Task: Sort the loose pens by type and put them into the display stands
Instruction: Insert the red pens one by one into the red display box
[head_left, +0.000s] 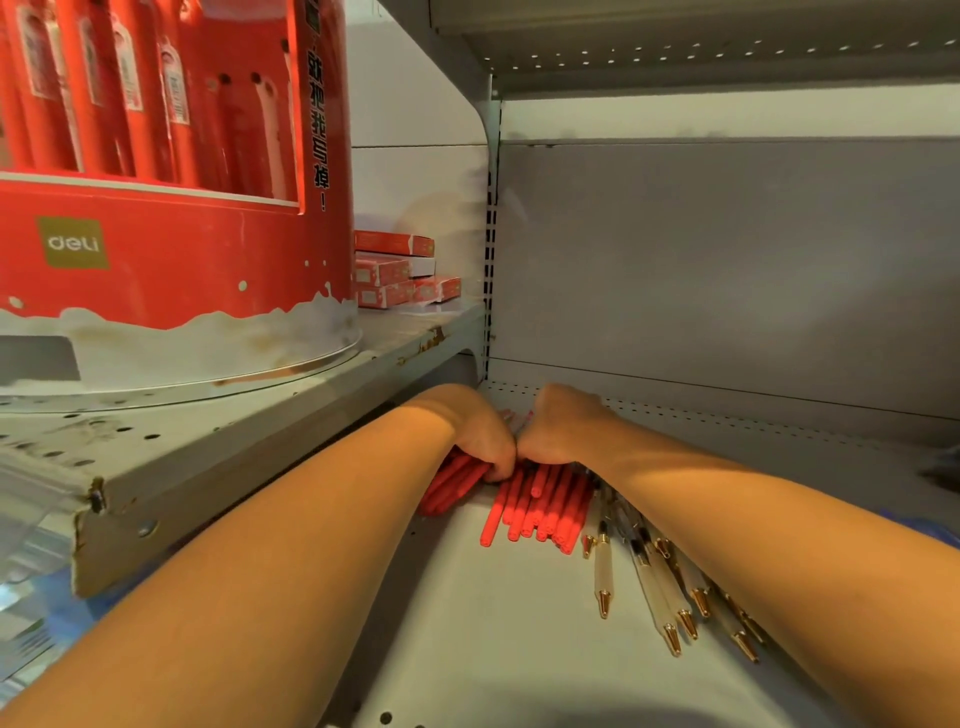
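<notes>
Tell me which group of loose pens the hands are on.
The red pens: both the left hand and the right hand press down on them. The clear pens with gold tips lie untouched beside the right forearm.

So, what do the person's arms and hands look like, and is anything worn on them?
Both forearms are bare up to the frame edge: no sleeves, watch or bracelet show. The left hand and right hand wear no gloves. No rings can be seen, though the fingers are mostly hidden.

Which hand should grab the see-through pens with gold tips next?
Probably the right hand: the clear pens lie just under its arm. The left hand is over the red pens.
</notes>
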